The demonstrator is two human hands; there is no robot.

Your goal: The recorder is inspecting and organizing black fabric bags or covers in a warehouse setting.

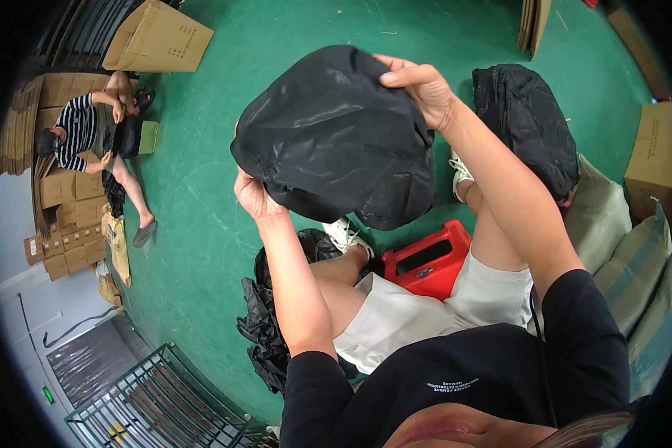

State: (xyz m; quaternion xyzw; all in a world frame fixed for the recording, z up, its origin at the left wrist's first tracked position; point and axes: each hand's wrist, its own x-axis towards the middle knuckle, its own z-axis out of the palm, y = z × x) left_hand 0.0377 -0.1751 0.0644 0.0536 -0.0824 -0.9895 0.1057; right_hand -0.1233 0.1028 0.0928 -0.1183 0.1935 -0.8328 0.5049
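I hold a rounded black fabric cover (336, 134) up in front of me, spread between both hands, with pale creases or streaks across it. My left hand (257, 197) grips its lower left edge, most of the fingers hidden behind the cloth. At the upper right edge my right hand (422, 91) pinches it, thumb on top and the other fingers partly out of sight. Crumpled black fabric (265, 328) lies beside my left leg. A large black bundle (526, 127) of similar cloth rests on the floor to the right.
A red plastic box (431, 261) stands between my legs. Pale woven sacks (601, 216) and a carton (653, 153) line the right. Far left, another person (82, 131) sits near stacked cardboard boxes (71, 194). A green metal rack (164, 403) stands lower left.
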